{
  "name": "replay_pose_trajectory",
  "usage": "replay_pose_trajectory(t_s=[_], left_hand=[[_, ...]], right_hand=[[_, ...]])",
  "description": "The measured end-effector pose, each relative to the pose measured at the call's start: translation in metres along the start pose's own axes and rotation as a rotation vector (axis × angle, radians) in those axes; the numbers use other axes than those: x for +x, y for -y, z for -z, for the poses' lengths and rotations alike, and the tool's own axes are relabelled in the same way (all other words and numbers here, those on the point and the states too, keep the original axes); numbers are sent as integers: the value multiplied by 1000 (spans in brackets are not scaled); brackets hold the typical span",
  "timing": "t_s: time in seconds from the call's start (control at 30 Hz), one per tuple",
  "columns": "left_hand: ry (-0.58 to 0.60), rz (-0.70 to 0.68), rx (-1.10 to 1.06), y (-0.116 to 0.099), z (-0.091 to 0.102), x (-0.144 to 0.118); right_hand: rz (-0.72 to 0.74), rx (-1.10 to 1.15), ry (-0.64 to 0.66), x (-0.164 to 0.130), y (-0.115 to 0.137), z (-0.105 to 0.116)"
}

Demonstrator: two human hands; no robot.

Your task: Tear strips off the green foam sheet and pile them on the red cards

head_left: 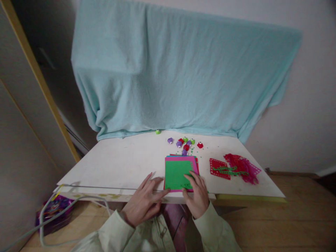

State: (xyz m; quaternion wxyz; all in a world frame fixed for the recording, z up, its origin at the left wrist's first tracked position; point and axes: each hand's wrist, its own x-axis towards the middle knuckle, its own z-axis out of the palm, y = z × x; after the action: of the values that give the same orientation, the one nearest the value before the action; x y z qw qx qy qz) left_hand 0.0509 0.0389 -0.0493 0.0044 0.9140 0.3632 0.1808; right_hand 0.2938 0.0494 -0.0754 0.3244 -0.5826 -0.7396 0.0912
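Observation:
A green paper square (177, 173) lies on top of a stack of coloured sheets, with a pink sheet (181, 158) showing around it and red and blue edges beneath. Punched marks run along the green sheet's lower edge. My left hand (147, 197) rests at the table's front edge, fingers spread, its index fingertip at the stack's lower left corner. My right hand (196, 192) lies over the lower right corner with its fingers spread on the green paper. Neither hand grips anything that I can see.
Several small red, green and purple craft punches (186, 147) stand behind the stack among green paper bits. Cut red and pink paper pieces (240, 166) and green strips lie at the right. A light blue cloth (183, 77) hangs behind; a cable (76, 199) loops at the left.

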Motion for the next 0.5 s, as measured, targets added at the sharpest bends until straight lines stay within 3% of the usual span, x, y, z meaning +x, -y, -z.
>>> replay_pose_trajectory(t_s=[0.23, 0.5], left_hand=[[6, -3, 1, -1, 5, -2], [-27, 1, -30, 4, -2, -7]], right_hand=[[7, 104, 50, 2, -11, 7], [20, 231, 86, 5, -25, 13]])
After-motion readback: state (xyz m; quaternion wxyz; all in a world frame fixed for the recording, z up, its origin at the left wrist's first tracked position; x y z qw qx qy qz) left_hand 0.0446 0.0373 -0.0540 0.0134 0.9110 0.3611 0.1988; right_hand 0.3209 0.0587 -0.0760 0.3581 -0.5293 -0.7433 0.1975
